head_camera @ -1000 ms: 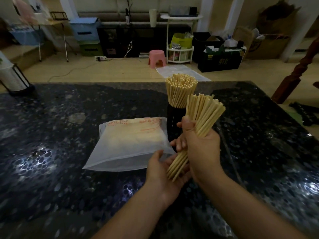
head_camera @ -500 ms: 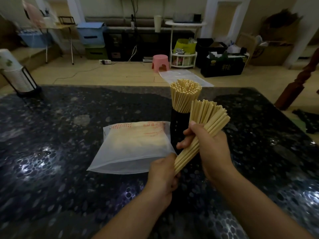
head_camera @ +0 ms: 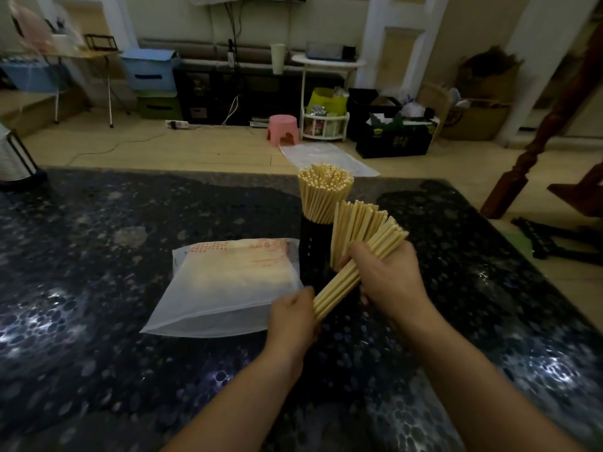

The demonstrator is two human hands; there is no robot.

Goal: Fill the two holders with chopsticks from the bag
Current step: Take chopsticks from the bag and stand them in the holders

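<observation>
A black holder [head_camera: 311, 252] stands mid-table, packed with pale chopsticks [head_camera: 324, 190] standing upright. In front of it my right hand [head_camera: 390, 278] grips a thick bundle of chopsticks [head_camera: 362, 236], tilted with its fanned tips up to the right. My left hand [head_camera: 293, 316] is closed around the bundle's lower ends. The white plastic bag [head_camera: 228, 285] with red print lies flat to the left of the holder, still bulging with chopsticks. A second holder may sit behind my hands, but I cannot make it out.
The dark speckled stone table [head_camera: 114, 288] stretches wide on both sides. A black wire stand with a white roll [head_camera: 14, 161] sits at the far left edge. Beyond the table are a pink stool [head_camera: 283, 127], crates and a wooden post [head_camera: 535, 151].
The bundle has tilted further to the right and sunk a little. My left hand has shifted from cupping under the ends to closing on them. The camera has moved closer.
</observation>
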